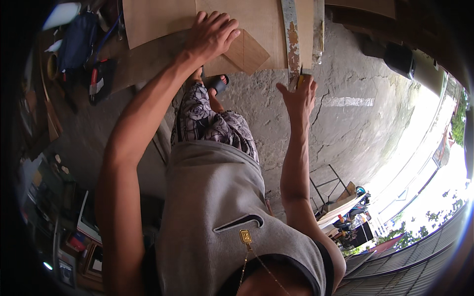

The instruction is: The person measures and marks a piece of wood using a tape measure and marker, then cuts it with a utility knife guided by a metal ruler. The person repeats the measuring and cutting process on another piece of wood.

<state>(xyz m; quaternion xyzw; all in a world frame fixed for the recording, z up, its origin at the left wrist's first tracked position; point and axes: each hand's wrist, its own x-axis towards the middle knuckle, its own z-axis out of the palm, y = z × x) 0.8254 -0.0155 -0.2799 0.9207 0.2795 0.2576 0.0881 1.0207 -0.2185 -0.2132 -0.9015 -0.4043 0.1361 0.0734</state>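
My left hand (213, 35) rests on a sheet of light brown board (261, 19), its fingers apart and slightly bent. Beside its fingertips lies a small brown wooden piece (249, 52), set at an angle on the sheet. A long worn metal strip (292, 37), with brown patches, crosses the sheet to the right. At the strip's near end my right hand (299, 98) is closed around a small tool with a yellow part (300, 82), thumb sticking out to the left. The fingers hide most of that tool, so its kind does not show.
Another board (158, 22) lies at the far left. Below the work surface is a cracked concrete floor (345, 128), where my sandalled foot (217, 85) stands. A dark blue bag (78, 42) and a red-and-black object (98, 79) are at left. Several stored things (345, 217) stand at lower right.
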